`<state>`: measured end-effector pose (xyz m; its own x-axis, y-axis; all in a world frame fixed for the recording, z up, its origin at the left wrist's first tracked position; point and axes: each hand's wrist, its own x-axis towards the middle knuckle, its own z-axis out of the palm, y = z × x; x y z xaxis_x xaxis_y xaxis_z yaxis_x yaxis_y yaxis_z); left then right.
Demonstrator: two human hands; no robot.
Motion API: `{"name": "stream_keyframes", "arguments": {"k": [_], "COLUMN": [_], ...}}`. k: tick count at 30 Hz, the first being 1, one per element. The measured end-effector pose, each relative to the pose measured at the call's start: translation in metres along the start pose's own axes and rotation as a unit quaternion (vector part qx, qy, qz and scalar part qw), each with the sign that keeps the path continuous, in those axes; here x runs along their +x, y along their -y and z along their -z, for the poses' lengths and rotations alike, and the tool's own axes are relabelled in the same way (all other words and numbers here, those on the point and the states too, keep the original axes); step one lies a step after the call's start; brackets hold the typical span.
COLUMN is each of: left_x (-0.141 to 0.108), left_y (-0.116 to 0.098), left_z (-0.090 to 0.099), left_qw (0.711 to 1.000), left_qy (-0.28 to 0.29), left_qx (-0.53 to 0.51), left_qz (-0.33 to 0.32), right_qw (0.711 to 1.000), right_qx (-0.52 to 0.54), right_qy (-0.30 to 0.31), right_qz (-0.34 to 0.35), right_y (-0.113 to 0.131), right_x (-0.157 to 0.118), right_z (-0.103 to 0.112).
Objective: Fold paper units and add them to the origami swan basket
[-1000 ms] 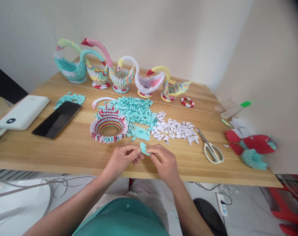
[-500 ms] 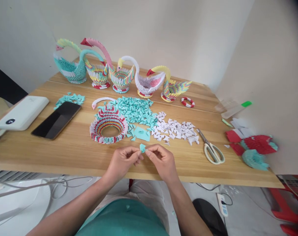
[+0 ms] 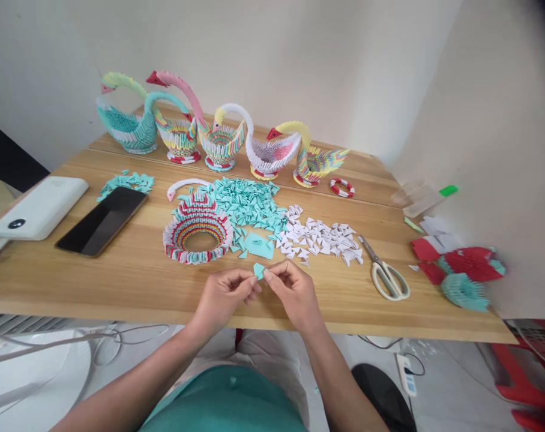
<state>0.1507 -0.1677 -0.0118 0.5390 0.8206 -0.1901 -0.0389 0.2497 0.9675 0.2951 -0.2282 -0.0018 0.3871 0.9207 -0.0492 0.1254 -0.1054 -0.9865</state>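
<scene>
A small teal paper piece (image 3: 258,271) is pinched between my left hand (image 3: 227,293) and my right hand (image 3: 292,292), above the near part of the table. Just beyond my hands lie a flat teal sheet (image 3: 259,245) and a heap of folded teal triangles (image 3: 248,201). White folded triangles (image 3: 320,236) are spread to the right of the heap. Left of the sheet stands a round, multicoloured paper basket (image 3: 197,231) with a stepped rim. Behind it rests a curved white neck with a pink tip (image 3: 188,184).
Several paper swans (image 3: 275,153) line the back of the wooden table (image 3: 132,282). A red and white ring (image 3: 342,188) lies beside them. Scissors (image 3: 387,276) are at the right, a phone (image 3: 102,221) and power bank (image 3: 41,207) at the left.
The teal piece has turned slightly between my fingertips, and my right fingers have shifted a little. The whole view has moved slightly.
</scene>
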Motion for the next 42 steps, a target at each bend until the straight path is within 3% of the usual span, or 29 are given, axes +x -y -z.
{"name": "stream_keyframes", "arguments": {"k": [17, 29, 42], "left_x": [0.002, 0.005, 0.003], "left_y": [-0.002, 0.0, 0.0], "left_z": [0.001, 0.003, 0.004], "left_qw": [1.0, 0.998, 0.995], "left_qy": [0.016, 0.05, 0.093], "left_qx": [0.008, -0.006, 0.007], "left_qz": [0.016, 0.022, 0.022], "right_qw": [0.996, 0.996, 0.998], "right_qx": [-0.024, -0.051, -0.04], "right_qy": [-0.062, 0.059, 0.042], "right_qz": [0.052, 0.031, 0.032], "right_y": [-0.005, 0.003, 0.005], "right_x": [-0.006, -0.001, 0.005], "right_z": [-0.01, 0.006, 0.002]}}
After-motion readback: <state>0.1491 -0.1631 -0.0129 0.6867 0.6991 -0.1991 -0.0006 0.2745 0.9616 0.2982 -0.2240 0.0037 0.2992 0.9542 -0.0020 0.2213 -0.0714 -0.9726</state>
